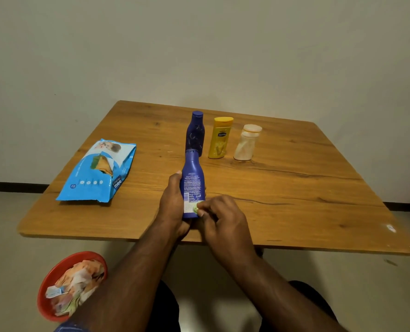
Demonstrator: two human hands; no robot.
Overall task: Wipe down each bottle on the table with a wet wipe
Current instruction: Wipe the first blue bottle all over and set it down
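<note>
Our left hand (173, 202) grips the blue bottle (192, 185) above the table's (295, 188) near edge, cap pointing away; our right hand (223, 219) pinches a wipe (195, 207) against its base.

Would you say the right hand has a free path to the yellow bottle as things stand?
Probably yes, once freed: the right hand pinches a wipe against the held blue bottle, and bare table lies before the yellow bottle.
</note>
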